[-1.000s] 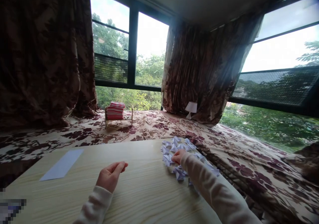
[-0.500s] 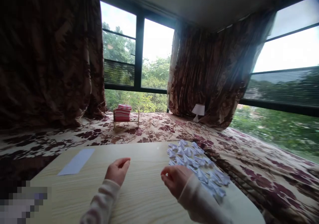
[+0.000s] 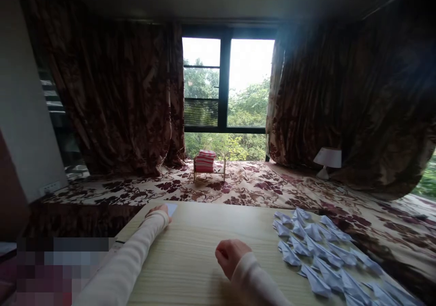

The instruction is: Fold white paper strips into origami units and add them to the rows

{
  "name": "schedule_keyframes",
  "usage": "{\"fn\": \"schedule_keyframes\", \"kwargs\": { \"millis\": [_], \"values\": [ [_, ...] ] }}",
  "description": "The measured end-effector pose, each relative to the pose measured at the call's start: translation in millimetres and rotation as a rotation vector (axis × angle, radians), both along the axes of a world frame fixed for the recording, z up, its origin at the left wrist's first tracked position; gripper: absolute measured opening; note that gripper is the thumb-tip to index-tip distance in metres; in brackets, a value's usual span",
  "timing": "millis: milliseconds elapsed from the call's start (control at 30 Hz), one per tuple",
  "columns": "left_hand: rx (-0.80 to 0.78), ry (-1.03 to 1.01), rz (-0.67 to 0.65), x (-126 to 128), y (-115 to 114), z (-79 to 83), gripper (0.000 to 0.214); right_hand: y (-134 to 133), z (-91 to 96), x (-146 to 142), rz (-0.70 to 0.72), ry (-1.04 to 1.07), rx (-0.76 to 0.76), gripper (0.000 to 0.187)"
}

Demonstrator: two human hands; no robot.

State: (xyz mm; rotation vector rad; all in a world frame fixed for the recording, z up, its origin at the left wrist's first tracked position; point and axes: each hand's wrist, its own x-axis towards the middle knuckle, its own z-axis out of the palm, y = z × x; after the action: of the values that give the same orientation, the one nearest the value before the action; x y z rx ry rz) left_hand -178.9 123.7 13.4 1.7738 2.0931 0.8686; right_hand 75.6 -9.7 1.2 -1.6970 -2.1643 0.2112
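At the far left corner of the table, my left hand [image 3: 160,209] rests over a strip of white paper [image 3: 172,209]. It covers most of the strip, and its fingers are largely hidden from this angle. My right hand [image 3: 232,255] hovers above the middle of the tabletop, its fingers curled closed with nothing showing in them. Farther right lie several folded white papers [image 3: 311,247], pointed like small paper planes, in loose rows apart from the right hand.
The pale wood-grain table [image 3: 190,269] fills the foreground. Beyond it, a floral cloth [image 3: 252,185] covers a ledge holding a small rack with folded pink-striped cloths [image 3: 205,161] and a white lamp [image 3: 327,158]. Dark patterned curtains [image 3: 129,101] flank the window.
My left hand has reached forward and left onto the white paper strip. The view has turned left, and my right hand, still curled, is now farther from the folded papers.
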Motion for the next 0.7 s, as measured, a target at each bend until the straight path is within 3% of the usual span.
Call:
{"fn": "schedule_keyframes", "kwargs": {
  "millis": [100,200,367,500,567,700],
  "values": [
    [-0.107,-0.082,0.077,-4.6,2.0,-1.8,0.032,1.0,-8.8,4.3,0.011,0.029,-0.025,0.023],
    [-0.135,-0.234,0.067,5.8,-4.8,8.2,0.031,7.2,-13.9,7.6,0.011,0.130,-0.043,0.023],
    [-0.092,-0.653,-0.201,75.9,-49.0,21.9,0.022,21.9,-8.9,14.7,-0.020,0.710,0.039,0.034],
    [-0.166,-0.984,-0.440,131.4,-94.1,18.2,0.026,27.6,-0.1,24.7,-0.008,1.133,-0.047,0.042],
    [-0.239,-1.070,-0.504,141.8,-106.2,12.8,0.026,27.9,2.1,29.9,0.030,1.274,-0.049,0.038],
    [-0.307,-1.220,-0.535,139.1,-107.1,0.7,0.033,25.8,2.0,35.0,0.093,1.295,-0.056,0.031]
  ]
}}
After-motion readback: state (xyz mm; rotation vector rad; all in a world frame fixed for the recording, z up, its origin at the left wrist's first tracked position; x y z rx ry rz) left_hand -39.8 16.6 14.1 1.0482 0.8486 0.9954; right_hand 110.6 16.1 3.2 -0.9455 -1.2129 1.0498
